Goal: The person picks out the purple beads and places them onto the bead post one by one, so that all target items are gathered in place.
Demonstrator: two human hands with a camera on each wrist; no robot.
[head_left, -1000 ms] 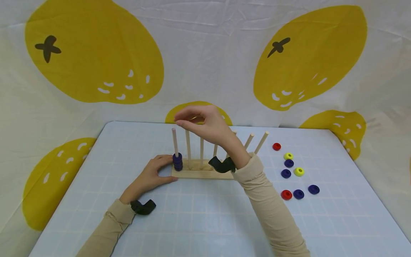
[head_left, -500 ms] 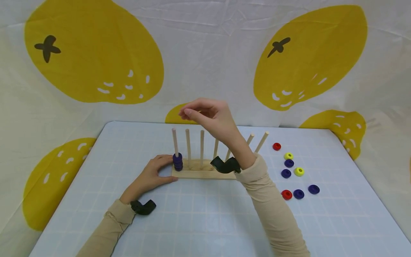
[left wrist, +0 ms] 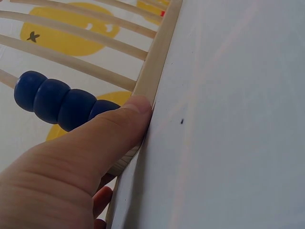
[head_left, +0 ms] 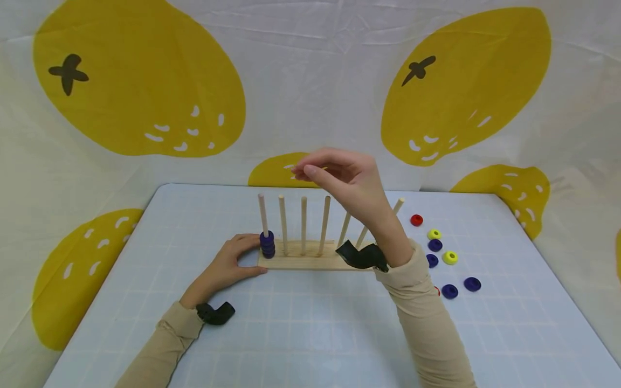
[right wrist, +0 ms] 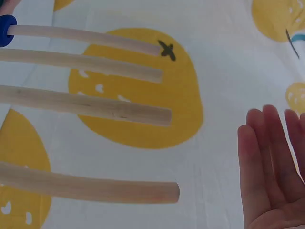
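A wooden peg stand [head_left: 305, 263] with a row of upright pegs stands toward the back of the table. Several dark blue rings [head_left: 267, 246] are stacked on its leftmost peg. My left hand [head_left: 230, 264] grips the left end of the base; in the left wrist view the thumb [left wrist: 109, 129] presses its front edge, with other fingers partly hidden behind. Above the pegs toward the right side, my right hand [head_left: 351, 180] hangs with relaxed fingers, holding nothing. The right wrist view shows its fingers [right wrist: 271, 167] apart from the bare peg tops.
Loose rings lie on the table to the right: a red ring [head_left: 416, 220], yellow rings [head_left: 450, 257] and several blue rings [head_left: 473, 284]. Another red ring is mostly hidden behind the right sleeve [head_left: 427, 318]. A lemon-print cloth [head_left: 315, 81] hangs behind the table.
My right hand has moved to the right, from above the left pegs to above the right-hand ones. The left hand and the ring stack have stayed in place.
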